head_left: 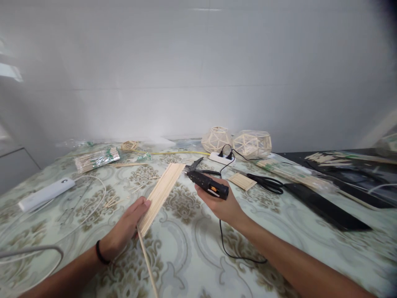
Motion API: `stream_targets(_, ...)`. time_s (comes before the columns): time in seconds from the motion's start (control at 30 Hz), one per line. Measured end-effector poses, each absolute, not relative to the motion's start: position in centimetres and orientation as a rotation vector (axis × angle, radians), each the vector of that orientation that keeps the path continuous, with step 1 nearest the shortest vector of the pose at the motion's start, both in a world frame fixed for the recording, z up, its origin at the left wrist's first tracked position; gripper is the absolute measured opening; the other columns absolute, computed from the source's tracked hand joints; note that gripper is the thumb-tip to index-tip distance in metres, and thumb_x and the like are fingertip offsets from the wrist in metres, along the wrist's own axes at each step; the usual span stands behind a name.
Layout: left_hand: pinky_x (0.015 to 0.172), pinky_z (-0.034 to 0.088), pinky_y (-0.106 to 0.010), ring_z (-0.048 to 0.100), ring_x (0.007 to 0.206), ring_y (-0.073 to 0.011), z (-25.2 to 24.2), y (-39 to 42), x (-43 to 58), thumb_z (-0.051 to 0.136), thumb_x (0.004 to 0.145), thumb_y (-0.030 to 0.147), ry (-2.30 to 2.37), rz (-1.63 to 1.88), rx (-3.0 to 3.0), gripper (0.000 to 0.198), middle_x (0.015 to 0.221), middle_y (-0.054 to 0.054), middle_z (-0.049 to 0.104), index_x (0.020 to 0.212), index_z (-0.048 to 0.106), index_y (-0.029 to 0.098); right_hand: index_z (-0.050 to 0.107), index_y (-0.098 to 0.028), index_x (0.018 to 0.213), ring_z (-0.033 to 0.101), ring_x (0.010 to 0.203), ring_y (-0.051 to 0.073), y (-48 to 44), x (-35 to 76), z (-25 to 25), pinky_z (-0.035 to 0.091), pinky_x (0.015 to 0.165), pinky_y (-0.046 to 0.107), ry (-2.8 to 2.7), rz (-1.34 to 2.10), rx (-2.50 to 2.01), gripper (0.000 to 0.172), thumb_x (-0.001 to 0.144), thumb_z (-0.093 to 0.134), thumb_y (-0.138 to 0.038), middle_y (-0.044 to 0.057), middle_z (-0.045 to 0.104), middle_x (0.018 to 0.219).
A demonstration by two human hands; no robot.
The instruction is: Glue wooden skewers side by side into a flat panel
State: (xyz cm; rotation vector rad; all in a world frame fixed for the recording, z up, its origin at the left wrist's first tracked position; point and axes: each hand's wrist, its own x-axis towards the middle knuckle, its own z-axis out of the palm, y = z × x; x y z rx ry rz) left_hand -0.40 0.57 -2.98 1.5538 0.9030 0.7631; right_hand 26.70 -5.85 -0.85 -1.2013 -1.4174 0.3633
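My left hand [132,217] grips the lower left edge of a flat panel of wooden sticks [163,192], held slanted above the tablecloth. A single loose wooden stick [147,263] hangs down from beneath that same hand. In my right hand [218,203] is a black hot glue gun [207,184], its nozzle at the panel's upper right end; whether they touch I cannot tell. The gun's black cord [221,236] trails onto the cloth. Just right of the gun lies a small square of joined sticks [242,181].
A white power strip [221,158] and two stick-frame polyhedra [252,142] stand at the back. Black scissors [266,183], a long black slab [325,207] and bagged sticks [297,176] lie right. Leftward are another stick packet [97,159], a white box with cable [46,194] and scattered offcuts [113,200].
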Motion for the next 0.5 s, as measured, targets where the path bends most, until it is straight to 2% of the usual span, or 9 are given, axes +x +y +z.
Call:
stream_targets(0.13,0.049,0.036,-0.025,0.042,0.059,-0.0142,-3.03,0.58,-0.37,0.063,0.091,0.069,0.916,0.753,1.521,0.05,0.067,0.003,0.047,0.077,0.052,0.022,0.058,-0.022,0.076,0.048,0.062,0.016,-5.86,26.66,-0.47,0.041,0.055,0.028,-1.409,0.346,-1.196,0.022,0.087,0.071,-0.036,-0.002,0.052,0.066)
stream_targets(0.33,0.055,0.042,-0.025,0.044,0.065,-0.0145,-3.29,0.95,-0.44,0.06,0.094,0.068,0.913,0.775,1.6,0.05,0.074,0.002,0.049,0.077,0.05,0.022,0.057,-0.022,0.078,0.046,0.064,0.016,-5.9,26.69,-0.4,0.038,0.057,0.028,-1.433,0.351,-1.187,0.02,0.088,0.072,-0.032,-0.002,0.05,0.068)
stream_targets(0.5,0.049,0.036,-0.024,0.039,0.061,-0.0131,-3.21,0.87,-0.53,0.055,0.096,0.07,0.91,0.712,1.609,0.051,0.075,0.003,0.046,0.08,0.046,0.023,0.058,-0.021,0.078,0.048,0.064,0.016,-5.75,26.92,-0.9,0.04,0.057,0.029,-1.424,0.366,-1.18,0.019,0.089,0.07,-0.031,-0.001,0.052,0.07)
